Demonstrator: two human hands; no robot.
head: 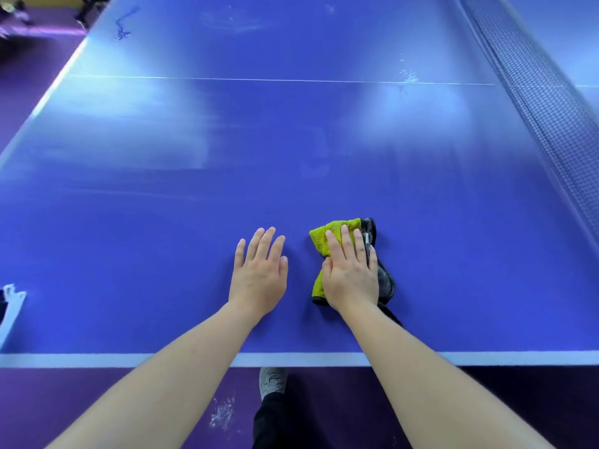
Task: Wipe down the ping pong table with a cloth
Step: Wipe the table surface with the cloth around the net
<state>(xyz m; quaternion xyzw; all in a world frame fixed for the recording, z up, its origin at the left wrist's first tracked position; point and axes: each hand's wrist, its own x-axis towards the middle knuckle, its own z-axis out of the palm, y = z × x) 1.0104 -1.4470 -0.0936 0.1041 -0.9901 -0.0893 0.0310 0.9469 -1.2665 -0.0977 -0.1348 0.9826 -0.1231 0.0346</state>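
My right hand (351,273) lies flat, fingers straight, pressing the folded yellow-and-grey cloth (327,236) onto the ping pong table (291,140) near its close edge, while my left hand (259,270) rests open and bare on the surface just beside it. I judge the wiping to be on the near strip, with the hazy far stretch beside the net (544,102) not yet covered. Next I'd push the cloth forward under even pressure toward the whitish specks (407,76) by the centre line.
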